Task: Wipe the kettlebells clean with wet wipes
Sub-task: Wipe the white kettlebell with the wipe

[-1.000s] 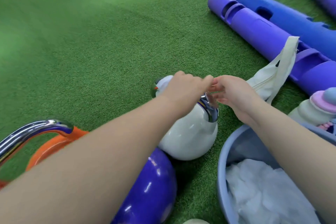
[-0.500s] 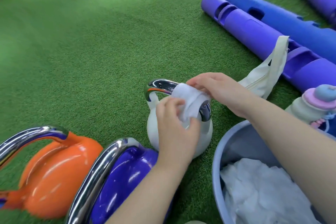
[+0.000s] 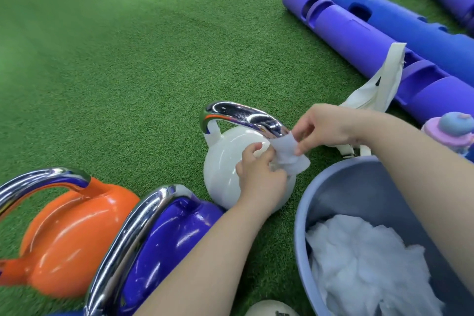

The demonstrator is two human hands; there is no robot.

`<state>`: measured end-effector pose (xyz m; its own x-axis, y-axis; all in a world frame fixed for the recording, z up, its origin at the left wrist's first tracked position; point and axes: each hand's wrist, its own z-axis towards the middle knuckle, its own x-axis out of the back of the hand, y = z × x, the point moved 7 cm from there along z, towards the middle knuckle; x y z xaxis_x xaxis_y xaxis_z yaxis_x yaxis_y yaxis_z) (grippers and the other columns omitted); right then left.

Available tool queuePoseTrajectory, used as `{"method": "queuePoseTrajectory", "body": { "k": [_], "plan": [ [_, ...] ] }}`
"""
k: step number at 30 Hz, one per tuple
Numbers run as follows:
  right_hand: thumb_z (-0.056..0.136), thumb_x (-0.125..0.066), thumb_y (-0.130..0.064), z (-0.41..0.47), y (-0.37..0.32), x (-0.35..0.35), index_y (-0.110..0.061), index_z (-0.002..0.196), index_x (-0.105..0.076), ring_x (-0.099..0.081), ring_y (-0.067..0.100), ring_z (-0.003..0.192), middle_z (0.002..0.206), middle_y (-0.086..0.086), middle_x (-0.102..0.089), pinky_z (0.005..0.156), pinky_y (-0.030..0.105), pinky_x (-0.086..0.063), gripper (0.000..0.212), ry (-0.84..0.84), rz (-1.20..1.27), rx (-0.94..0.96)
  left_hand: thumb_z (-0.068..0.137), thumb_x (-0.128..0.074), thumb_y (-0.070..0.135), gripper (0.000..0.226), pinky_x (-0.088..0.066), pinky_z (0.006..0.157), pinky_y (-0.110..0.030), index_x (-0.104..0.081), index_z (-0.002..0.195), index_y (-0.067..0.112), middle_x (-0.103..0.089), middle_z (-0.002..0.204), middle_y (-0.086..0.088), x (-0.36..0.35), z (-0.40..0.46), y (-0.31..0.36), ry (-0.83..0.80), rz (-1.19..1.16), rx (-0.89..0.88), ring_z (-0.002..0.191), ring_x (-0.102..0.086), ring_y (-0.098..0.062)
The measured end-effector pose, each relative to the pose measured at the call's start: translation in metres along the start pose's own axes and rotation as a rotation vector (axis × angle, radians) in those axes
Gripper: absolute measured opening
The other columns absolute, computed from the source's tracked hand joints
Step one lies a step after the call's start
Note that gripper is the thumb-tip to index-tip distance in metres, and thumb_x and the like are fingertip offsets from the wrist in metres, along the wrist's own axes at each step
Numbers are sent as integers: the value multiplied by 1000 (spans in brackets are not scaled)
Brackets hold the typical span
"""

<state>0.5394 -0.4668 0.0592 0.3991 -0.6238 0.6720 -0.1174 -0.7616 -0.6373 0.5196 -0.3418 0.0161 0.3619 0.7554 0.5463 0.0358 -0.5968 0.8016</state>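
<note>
A white kettlebell [image 3: 223, 164] with a chrome handle [image 3: 241, 115] stands on the green turf. A white wet wipe [image 3: 288, 154] is wrapped round the right end of that handle. My right hand [image 3: 331, 127] pinches the wipe's upper part from the right. My left hand [image 3: 259, 174] grips its lower part against the white ball. A purple kettlebell [image 3: 166, 233] and an orange kettlebell [image 3: 69, 236] stand at the lower left, both with chrome handles.
A blue-grey basin [image 3: 341, 187] holding crumpled white wipes [image 3: 364, 269] sits at the lower right. Purple and blue foam tubes [image 3: 359, 33] lie at the upper right, a cream bag strap [image 3: 384, 77] over them. A pastel bottle [image 3: 451, 131] stands at the right edge.
The wipe has slid along the chrome handle from its top to its right end. Both hands followed it down and right, baring most of the handle.
</note>
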Motion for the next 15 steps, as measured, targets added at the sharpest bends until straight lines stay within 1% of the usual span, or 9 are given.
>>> {"method": "queuePoseTrajectory", "body": {
  "k": [2,4,5,7,8,10,12,14,15],
  "plan": [
    [73,-78,-17,12,12,-9,-25,63,-66,-45,-2,50,48,-17,-57,53,8,-35,17,-57,-128,-70,84,-46,15,45,-22,102,-24,-53,127,28,-25,142,4,3,4,0,31,208,-72,128,-24,-25],
    [72,-79,-15,24,21,-17,-20,76,-74,-54,7,65,70,-3,-70,70,16,-44,8,-102,-129,-124,86,-46,13,43,-23,103,-30,-52,126,29,-25,142,3,2,8,-4,30,376,-132,127,-23,-26],
    [72,-78,-13,27,25,-21,-19,73,-74,-56,9,66,72,1,-71,72,19,-47,8,-130,-105,-156,86,-46,14,45,-23,103,-32,-49,128,29,-23,142,2,1,8,-5,4,458,-152,127,-22,-26],
    [74,-76,-4,30,28,-30,-20,57,-69,-56,3,51,55,-4,-65,56,12,-48,24,-198,-47,-212,84,-45,18,49,-23,101,-34,-45,132,26,-23,143,0,-5,9,-13,-22,612,-206,127,-22,-26],
    [75,-74,0,32,31,-34,-18,55,-66,-57,1,48,54,-4,-64,51,10,-47,28,-228,-2,-239,79,-44,20,51,-24,97,-34,-47,131,23,-29,142,-2,-6,8,-15,22,690,-267,124,-26,-26],
    [78,-69,6,32,36,-39,-11,67,-67,-63,7,60,69,5,-67,58,12,-53,20,-272,100,-280,58,-54,26,57,-27,82,-32,-61,114,17,-46,126,-3,-9,5,-18,89,828,-311,105,-37,-23],
    [79,-65,9,30,37,-41,-4,77,-66,-66,14,70,80,11,-68,70,18,-56,13,-293,189,-291,48,-56,26,56,-26,75,-31,-65,102,14,-47,117,-3,-16,-1,-19,32,872,-275,95,-38,-22],
    [79,-65,10,27,34,-41,0,79,-65,-67,15,71,80,13,-68,76,22,-56,10,-253,231,-287,62,-49,21,51,-26,86,-32,-60,112,12,-40,131,-3,-16,-10,-17,33,763,-237,110,-34,-24],
    [78,-66,10,24,33,-40,1,77,-64,-67,15,70,77,13,-69,75,23,-56,9,-217,244,-287,73,-48,18,47,-24,94,-32,-54,120,13,-31,140,-2,-19,-11,-18,19,683,-218,119,-28,-24]
  ]
}}
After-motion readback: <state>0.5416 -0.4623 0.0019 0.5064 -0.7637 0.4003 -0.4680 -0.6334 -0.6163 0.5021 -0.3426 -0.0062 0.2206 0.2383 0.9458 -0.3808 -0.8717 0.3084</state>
